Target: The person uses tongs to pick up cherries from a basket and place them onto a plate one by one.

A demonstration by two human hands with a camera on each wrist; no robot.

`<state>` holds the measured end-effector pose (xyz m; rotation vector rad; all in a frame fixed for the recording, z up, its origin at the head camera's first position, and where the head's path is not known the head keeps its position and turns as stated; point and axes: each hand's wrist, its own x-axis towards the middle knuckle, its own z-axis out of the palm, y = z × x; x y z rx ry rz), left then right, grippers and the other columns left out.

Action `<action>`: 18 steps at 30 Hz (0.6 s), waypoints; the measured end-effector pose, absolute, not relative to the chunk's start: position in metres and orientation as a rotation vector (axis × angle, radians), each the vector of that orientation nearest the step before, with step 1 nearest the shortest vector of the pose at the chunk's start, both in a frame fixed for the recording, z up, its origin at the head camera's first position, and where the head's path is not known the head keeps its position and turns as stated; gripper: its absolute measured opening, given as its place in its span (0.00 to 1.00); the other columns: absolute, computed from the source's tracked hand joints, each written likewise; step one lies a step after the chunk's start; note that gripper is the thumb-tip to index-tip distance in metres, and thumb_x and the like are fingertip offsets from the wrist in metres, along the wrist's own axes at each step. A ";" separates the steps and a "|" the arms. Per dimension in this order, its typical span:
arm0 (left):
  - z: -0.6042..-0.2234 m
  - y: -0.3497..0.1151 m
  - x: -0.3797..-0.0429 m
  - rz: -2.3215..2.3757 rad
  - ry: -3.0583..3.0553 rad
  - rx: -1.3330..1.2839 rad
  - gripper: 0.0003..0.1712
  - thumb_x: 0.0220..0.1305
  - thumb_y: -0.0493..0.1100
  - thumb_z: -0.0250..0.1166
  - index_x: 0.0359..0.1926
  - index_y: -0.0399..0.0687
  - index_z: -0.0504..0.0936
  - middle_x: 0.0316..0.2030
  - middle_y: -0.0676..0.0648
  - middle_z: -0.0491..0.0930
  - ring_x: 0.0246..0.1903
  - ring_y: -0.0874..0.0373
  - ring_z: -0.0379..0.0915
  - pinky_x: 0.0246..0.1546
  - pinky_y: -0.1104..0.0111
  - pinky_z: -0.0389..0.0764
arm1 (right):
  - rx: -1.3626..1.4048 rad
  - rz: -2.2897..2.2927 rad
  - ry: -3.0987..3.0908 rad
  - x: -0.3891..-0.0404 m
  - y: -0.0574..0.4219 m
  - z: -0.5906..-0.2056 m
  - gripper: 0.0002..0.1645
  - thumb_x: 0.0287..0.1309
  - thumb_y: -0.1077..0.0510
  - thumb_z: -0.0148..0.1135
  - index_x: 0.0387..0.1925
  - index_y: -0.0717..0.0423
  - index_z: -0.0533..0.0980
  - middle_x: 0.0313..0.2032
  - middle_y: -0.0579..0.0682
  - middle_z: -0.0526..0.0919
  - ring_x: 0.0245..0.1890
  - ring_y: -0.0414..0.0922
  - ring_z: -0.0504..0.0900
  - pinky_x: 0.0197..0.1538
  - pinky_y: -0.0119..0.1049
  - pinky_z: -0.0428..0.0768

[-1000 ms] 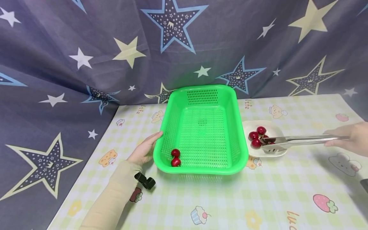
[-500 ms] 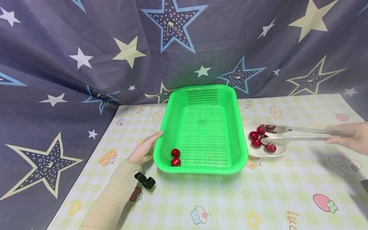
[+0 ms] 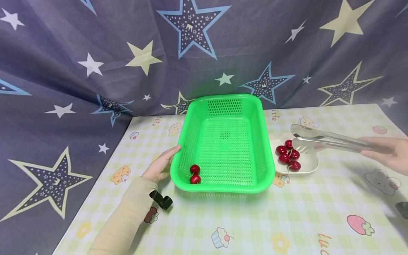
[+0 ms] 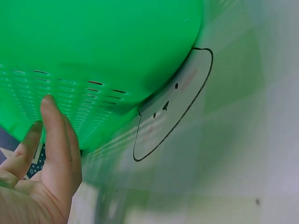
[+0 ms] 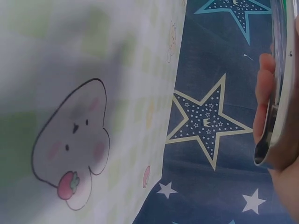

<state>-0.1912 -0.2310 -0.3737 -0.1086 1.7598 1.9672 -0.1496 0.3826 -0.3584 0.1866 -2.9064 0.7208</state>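
My right hand [image 3: 387, 152] grips metal tongs [image 3: 334, 139], whose parted tips hang over the right side of a white dish [image 3: 309, 163]. Several dark red cherries [image 3: 283, 158] lie in the dish, left of the tips, and nothing shows between them. In the right wrist view the fingers [image 5: 264, 84] wrap the tongs' handle [image 5: 282, 107]. A green plastic basket [image 3: 223, 187] stands mid-table with two cherries [image 3: 194, 174] in its near left corner. My left hand [image 3: 160, 165] touches the basket's left side with extended fingers, seen against its slotted wall [image 4: 70, 79] in the left wrist view.
A checked tablecloth [image 3: 248, 223] with printed cartoons covers the table. Behind it hangs a dark curtain [image 3: 111, 42] with stars, close to the basket's far rim. The dish sits right beside the basket's right side. A black strap piece [image 3: 160, 199] is at my left wrist.
The tongs have spread apart and risen from among the cherries, tips tilting up. One cherry at the dish's near side has shifted left. My left hand and the basket stay put.
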 end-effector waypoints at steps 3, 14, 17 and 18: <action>-0.374 -0.231 -0.192 1.967 1.764 -0.108 0.36 0.69 0.58 0.48 0.68 0.44 0.52 0.43 0.57 0.79 0.41 0.64 0.79 0.47 0.69 0.81 | 0.180 0.658 -2.942 -0.151 0.381 -0.357 0.30 0.59 0.49 0.59 0.57 0.64 0.69 0.48 0.77 0.72 0.48 0.79 0.64 0.48 0.72 0.62; -0.371 -0.227 -0.191 1.972 1.759 -0.107 0.34 0.69 0.57 0.48 0.68 0.44 0.53 0.44 0.56 0.77 0.42 0.64 0.78 0.48 0.68 0.81 | 0.182 0.682 -2.948 -0.150 0.367 -0.352 0.32 0.48 0.47 0.69 0.49 0.66 0.75 0.45 0.73 0.77 0.41 0.70 0.77 0.40 0.60 0.72; -0.371 -0.228 -0.191 1.974 1.753 -0.097 0.34 0.69 0.57 0.48 0.68 0.44 0.54 0.44 0.56 0.77 0.42 0.64 0.78 0.47 0.68 0.81 | 0.161 0.644 -2.974 -0.151 0.362 -0.348 0.35 0.48 0.44 0.68 0.52 0.65 0.74 0.48 0.73 0.75 0.44 0.71 0.75 0.43 0.61 0.71; -0.371 -0.228 -0.190 1.974 1.751 -0.093 0.34 0.69 0.57 0.48 0.68 0.43 0.54 0.44 0.56 0.77 0.42 0.64 0.78 0.47 0.69 0.81 | 0.170 0.625 -2.987 -0.152 0.361 -0.346 0.36 0.49 0.44 0.67 0.52 0.65 0.73 0.49 0.73 0.75 0.45 0.71 0.74 0.43 0.62 0.71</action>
